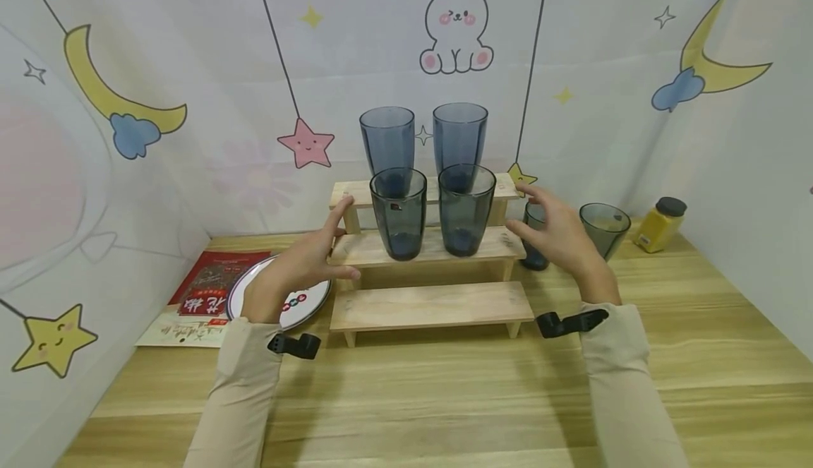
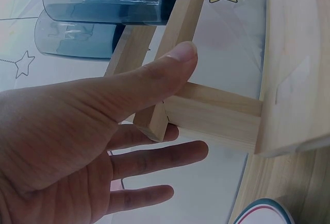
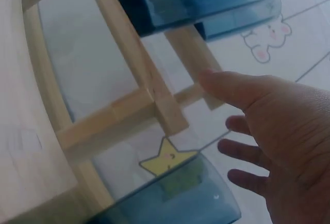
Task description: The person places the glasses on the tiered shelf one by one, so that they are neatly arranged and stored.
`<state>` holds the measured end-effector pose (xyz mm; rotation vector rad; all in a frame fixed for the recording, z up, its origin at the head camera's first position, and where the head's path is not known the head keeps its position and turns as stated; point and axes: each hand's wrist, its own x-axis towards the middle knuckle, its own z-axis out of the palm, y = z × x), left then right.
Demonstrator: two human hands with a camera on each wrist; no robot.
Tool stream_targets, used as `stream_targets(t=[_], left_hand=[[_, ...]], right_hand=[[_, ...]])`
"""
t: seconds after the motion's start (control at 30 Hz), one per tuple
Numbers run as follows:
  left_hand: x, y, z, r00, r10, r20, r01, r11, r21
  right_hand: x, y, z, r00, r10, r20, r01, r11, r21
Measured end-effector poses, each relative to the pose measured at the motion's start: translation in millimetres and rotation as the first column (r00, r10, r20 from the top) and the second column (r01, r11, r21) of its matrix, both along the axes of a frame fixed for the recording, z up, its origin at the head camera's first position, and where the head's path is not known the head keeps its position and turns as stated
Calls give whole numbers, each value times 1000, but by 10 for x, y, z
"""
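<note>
A three-tier wooden rack [image 1: 432, 306] stands on the table. Two blue-tinted glasses [image 1: 387, 136] stand upright on its top shelf, and two greyer glasses [image 1: 406, 221] on the middle one; the bottom shelf is bare. At the rack's left end is my left hand [image 1: 305, 267], fingers nearly straight. In the left wrist view, its thumb [image 2: 165, 72] overlaps a shelf board and its fingers lie beyond. My right hand [image 1: 555, 231] is by the right end with fingers spread. Its thumb [image 3: 227, 85] appears at a shelf's end in the right wrist view; contact is unclear.
Right of the rack, one glass [image 1: 536, 249] is partly behind my right hand and another glass [image 1: 606, 224] stands farther right. Beyond is a yellow bottle [image 1: 660, 224] with a black cap. A plate [image 1: 314, 306] and a red packet [image 1: 212, 284] lie left. A printed curtain [image 1: 381, 44] hangs behind.
</note>
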<state>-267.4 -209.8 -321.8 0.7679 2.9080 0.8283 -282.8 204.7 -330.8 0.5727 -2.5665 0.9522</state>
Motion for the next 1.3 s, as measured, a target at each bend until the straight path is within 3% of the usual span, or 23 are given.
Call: stream_targets(t=[0.37, 0.63, 1.0, 1.3], left_hand=[[1, -2, 5, 1000, -1, 3, 1, 1000, 7], [-4, -2, 1, 1000, -2, 7, 2, 1000, 11], [-19, 0, -6, 1000, 2, 18, -2, 1000, 18], [-17, -2, -5, 1000, 5, 24, -6, 1000, 20]], right_hand=[[-61, 158, -111, 995, -100, -14, 100, 995, -27], [-100, 151, -170, 983, -145, 113, 140, 989, 57], [-70, 107, -169, 964, -264, 35, 255, 953, 164], [-32, 125, -110, 962, -264, 64, 247, 949, 197]])
